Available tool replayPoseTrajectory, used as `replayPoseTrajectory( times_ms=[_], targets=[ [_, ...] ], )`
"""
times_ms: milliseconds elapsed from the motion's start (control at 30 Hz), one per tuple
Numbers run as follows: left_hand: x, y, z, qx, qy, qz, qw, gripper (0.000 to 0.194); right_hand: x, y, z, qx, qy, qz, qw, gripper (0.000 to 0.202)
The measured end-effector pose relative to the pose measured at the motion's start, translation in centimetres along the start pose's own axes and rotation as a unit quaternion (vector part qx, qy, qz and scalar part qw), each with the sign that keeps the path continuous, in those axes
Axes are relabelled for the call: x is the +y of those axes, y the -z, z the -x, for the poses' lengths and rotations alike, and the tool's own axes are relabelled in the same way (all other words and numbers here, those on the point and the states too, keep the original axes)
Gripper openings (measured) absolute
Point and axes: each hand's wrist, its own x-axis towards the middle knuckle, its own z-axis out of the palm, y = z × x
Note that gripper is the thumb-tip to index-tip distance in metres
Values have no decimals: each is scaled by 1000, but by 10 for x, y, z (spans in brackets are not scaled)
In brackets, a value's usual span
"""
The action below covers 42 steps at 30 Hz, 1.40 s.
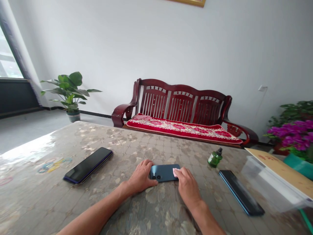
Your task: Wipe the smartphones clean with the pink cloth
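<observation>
A blue smartphone (pixel 166 172) lies back side up on the patterned tablecloth, its round camera lenses at the left end. My left hand (pixel 142 176) grips that end, with the thumb along the near edge and the fingers at the far edge. In my right hand (pixel 188 184) a small pale pink cloth (pixel 175 172) is pinched, pressed against the right end of the phone's back. Whether the cloth is fabric or paper I cannot tell. A small green spray bottle (pixel 215 158) stands beyond my right hand.
A dark phone (pixel 89 164) lies to the left by several coloured rubber bands (pixel 52 165). Another phone (pixel 241 192) lies at right, beside a clear plastic box (pixel 264 186) topped with cardboard (pixel 281 168). Purple flowers (pixel 297 135) stand behind it. A wooden bench (pixel 181 101) is beyond the table (pixel 117 143).
</observation>
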Motion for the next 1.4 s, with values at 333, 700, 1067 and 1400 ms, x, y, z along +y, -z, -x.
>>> replayPoseTrajectory(
  times_ms=[333, 700, 1067, 1400],
  targets=[
    [14, 3, -5, 9, 60, 7, 998, 58, 5, -3, 5, 57, -3, -58, 997, 37],
    [21, 2, 2, 75, 58, 71, 993, 31, -1, 6, 2, 139, 34, -121, 982, 38],
    [42, 19, 10, 73, 6, -43, 996, 3, -21, 22, -7, 174, 49, -102, 978, 31],
    [45, 26, 10, 36, -32, -110, 993, 3, -24, 27, -6, 131, 63, -111, 983, 35]
  ],
)
